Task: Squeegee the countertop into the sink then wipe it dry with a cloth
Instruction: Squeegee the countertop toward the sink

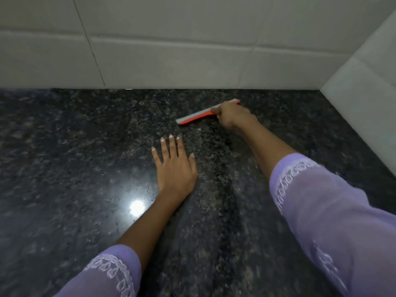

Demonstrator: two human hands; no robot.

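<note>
A dark speckled granite countertop [75, 146] fills the head view. My right hand [232, 115] is shut on an orange and grey squeegee [194, 117], whose blade rests on the counter near the back wall, angled from lower left to upper right. My left hand [174, 166] lies flat on the counter, palm down with fingers spread, nearer to me and left of the squeegee. Neither a sink nor a cloth is in view.
A white tiled wall [171, 50] runs along the back of the counter, and a second tiled wall [368, 86] closes the right side, forming a corner. A ceiling light reflects on the stone [137, 207] beside my left forearm.
</note>
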